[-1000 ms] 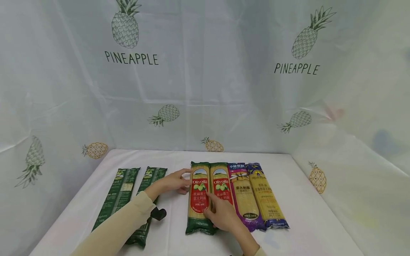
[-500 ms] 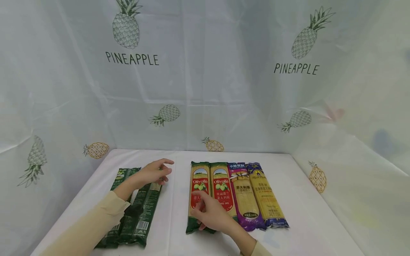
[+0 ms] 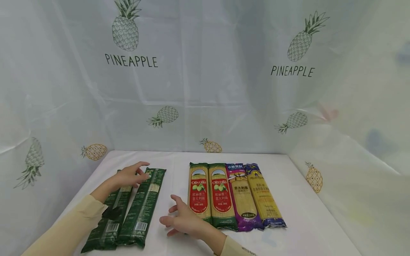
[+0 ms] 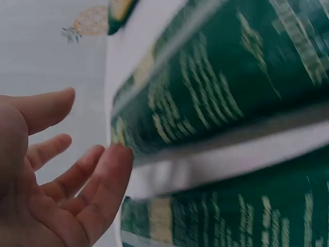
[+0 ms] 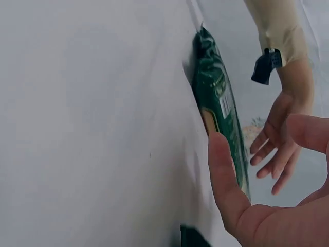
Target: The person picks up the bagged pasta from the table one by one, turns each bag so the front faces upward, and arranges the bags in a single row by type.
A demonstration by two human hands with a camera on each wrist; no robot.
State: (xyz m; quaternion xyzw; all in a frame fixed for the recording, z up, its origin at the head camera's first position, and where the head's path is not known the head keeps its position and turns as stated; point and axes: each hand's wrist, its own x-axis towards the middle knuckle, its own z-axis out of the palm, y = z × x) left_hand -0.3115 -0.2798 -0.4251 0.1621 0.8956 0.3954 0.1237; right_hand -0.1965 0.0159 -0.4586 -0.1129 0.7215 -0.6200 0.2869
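Note:
My left hand point(image 3: 129, 176) hovers over the far ends of two green spaghetti packs lying back side up, the left pack point(image 3: 110, 222) and the right pack point(image 3: 142, 209). Its fingers are loosely spread and hold nothing; in the left wrist view a fingertip point(image 4: 119, 154) overlaps the edge of one green pack point(image 4: 205, 77). My right hand point(image 3: 185, 218), fingers apart and grasping nothing, is over the white table just left of a red-labelled Olivoila spaghetti pack point(image 3: 199, 188), overlapping its near end. A second Olivoila pack point(image 3: 221, 192) lies alongside.
Right of the Olivoila packs lie a purple-edged spaghetti pack point(image 3: 245, 199) and a blue-and-yellow one point(image 3: 266, 199), side by side. The white tabletop point(image 3: 307, 220) ends at a pineapple-printed curtain point(image 3: 217, 89) behind and at both sides.
My left hand has moved left, from beside the Olivoila packs to above the green packs. My right hand has left the Olivoila labels and shifted left, its fingers spreading.

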